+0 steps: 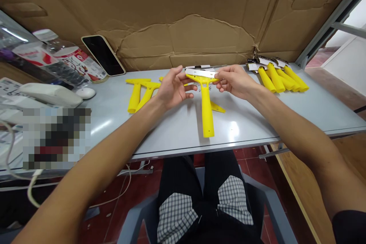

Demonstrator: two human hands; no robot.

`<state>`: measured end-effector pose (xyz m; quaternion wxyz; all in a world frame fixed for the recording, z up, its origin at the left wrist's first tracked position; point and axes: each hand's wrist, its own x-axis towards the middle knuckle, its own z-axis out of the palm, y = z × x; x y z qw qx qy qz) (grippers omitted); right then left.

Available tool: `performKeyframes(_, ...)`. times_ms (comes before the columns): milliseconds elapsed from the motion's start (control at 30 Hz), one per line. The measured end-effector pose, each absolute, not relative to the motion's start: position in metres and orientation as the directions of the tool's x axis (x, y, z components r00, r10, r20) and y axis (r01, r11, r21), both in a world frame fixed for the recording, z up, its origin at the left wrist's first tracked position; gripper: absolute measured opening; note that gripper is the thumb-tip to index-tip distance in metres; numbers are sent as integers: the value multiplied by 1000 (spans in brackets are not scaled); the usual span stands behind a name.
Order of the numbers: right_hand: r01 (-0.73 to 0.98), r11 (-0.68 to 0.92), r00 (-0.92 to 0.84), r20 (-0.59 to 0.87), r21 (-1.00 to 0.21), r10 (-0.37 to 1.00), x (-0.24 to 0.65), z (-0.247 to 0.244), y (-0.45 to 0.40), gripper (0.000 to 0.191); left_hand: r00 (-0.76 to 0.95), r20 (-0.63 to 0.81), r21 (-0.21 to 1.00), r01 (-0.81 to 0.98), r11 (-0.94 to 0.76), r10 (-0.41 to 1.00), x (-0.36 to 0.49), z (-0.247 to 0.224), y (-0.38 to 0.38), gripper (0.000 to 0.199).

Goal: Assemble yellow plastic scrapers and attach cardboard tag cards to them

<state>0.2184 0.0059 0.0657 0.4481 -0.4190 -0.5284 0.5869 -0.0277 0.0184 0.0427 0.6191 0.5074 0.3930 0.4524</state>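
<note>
A yellow T-shaped handle [207,116] is held up over the grey table, its grip pointing toward me. Along its crossbar lies a flat white strip [201,73] with small holes. My left hand [175,88] has thumb and index finger at the left end of the crossbar, the other fingers loosely curled. At the right end, my right hand [233,80] pinches the strip and crossbar together. Beneath the handle, a flat yellow piece [217,107] rests on the table. Small screws [210,88] lie behind the handle, between the hands.
More yellow T-shaped handles [135,97] lie left of my left hand. Several yellow handles with dark and white heads [276,78] are grouped at the right. A phone [103,55], plastic bottles [81,63] and a white mouse [85,92] stand left. Cardboard [183,15] lines the back.
</note>
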Motion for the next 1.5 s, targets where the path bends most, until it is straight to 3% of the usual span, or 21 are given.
performKeyframes(100, -101, -19, -252, 8, -995, 968, 221, 66, 8, 27, 237, 24, 999, -43, -14, 971, -29, 37, 24, 38)
performKeyframes(167, -117, -19, -261, 12, -993, 965, 221, 66, 7, 26, 226, 85, 978, 168, -125, 970, -27, 32, 23, 29)
performKeyframes(267, -124, -27, -276, 9, -992, 961, 219, 67, 5, 25, 435, 243, 775, 450, -443, 867, -20, 23, 14, 24)
performKeyframes(333, -115, -32, -283, 2, -993, 959, 217, 69, 2, 26, 622, 310, 607, 452, -653, 719, -16, 19, 6, 23)
performKeyframes(433, -103, -37, -290, -6, -994, 957, 217, 69, 1, 25, 748, 296, 482, 420, -769, 594, -14, 14, 0, 30)
performKeyframes(700, -69, -52, -331, -26, -996, 943, 219, 64, 3, 19, 742, 247, 385, 516, -766, 624, -23, 25, 8, 26)
performKeyframes(833, -57, -50, -338, -27, -997, 941, 220, 64, 4, 18, 769, 121, 456, 519, -723, 628, -32, 42, 11, 10)
performKeyframes(967, -52, -43, -338, -23, -998, 941, 222, 63, 6, 18, 749, 54, 541, 534, -650, 660, -41, 51, 15, 19)
performKeyframes(1167, -49, -34, -339, -16, -998, 941, 224, 61, 7, 20, 621, -58, 696, 586, -414, 782, -57, 57, 25, 18)
performKeyframes(1367, -38, -34, -346, -19, -999, 938, 223, 64, 5, 20, 410, 92, 648, 667, -367, 907, -86, 68, 39, 16)
performKeyframes(1500, -23, -19, -355, -10, -1000, 935, 222, 64, 3, 23, 188, 195, 746, 609, -270, 963, -97, 79, 37, 20)
